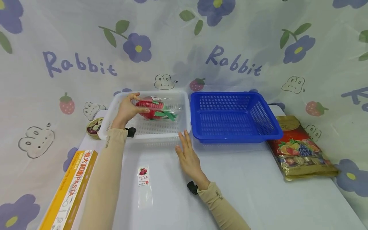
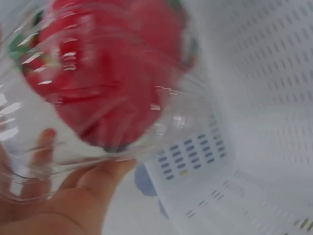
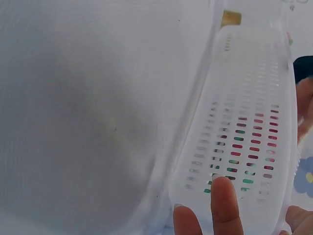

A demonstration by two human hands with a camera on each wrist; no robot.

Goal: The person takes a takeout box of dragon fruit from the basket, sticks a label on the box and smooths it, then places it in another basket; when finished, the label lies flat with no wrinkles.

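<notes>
My left hand (image 1: 128, 108) is over the left part of the white basket (image 1: 156, 135). Thumb and fingers grip one end of a clear ribbed plastic container (image 1: 173, 103), lying lengthwise inside the basket. A shiny red and green package (image 1: 150, 112) shows through and below the clear plastic. The left wrist view has the clear plastic close up, with the red package (image 2: 112, 83) filling much of it. My right hand (image 1: 189, 159) holds nothing; its fingers are extended, with the fingertips right at the basket's front right corner. Its fingers (image 3: 226, 208) overlap the basket's slotted wall in the right wrist view.
Beside the white basket stands a blue basket (image 1: 233, 139). A red and gold fruit-print bag (image 1: 302, 150) lies at right. A yellow pasta box (image 1: 70, 188) lies at left, with a round tin (image 1: 94, 127) behind it. A small clear sachet with a label (image 1: 143, 176) lies in front.
</notes>
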